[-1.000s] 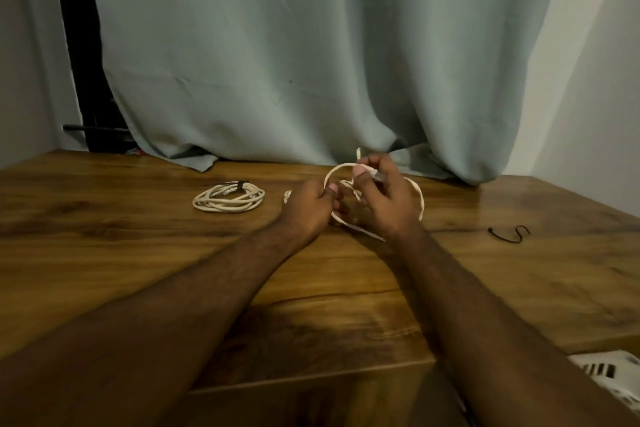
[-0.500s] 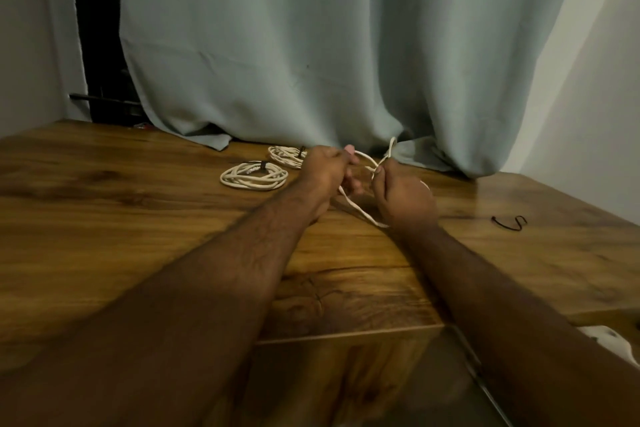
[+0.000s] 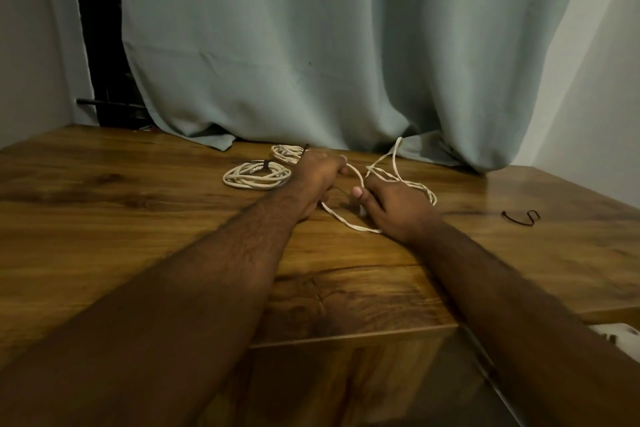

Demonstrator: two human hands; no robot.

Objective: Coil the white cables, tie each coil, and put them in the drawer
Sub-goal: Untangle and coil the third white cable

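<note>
A loose white cable [image 3: 349, 222] lies in loops on the wooden table [image 3: 138, 218] between my two hands. My left hand [image 3: 317, 173] grips one loop of it with curled fingers. My right hand [image 3: 391, 204] holds the other side, and a free end of the cable rises above that hand toward the curtain. Two tied white coils lie to the left: a larger coil [image 3: 256, 176] bound with a dark tie, and a smaller coil [image 3: 286, 152] partly hidden behind my left hand.
A dark tie [image 3: 519, 218] lies on the table at the right. A pale green curtain [image 3: 329, 62] hangs along the table's back edge. A white object [image 3: 620, 336] shows below the table's front right corner. No drawer is in view.
My hands have dropped lower onto the table and moved slightly apart, spreading the cable's loops. The view has shifted, so the second coil now shows behind my left hand.
</note>
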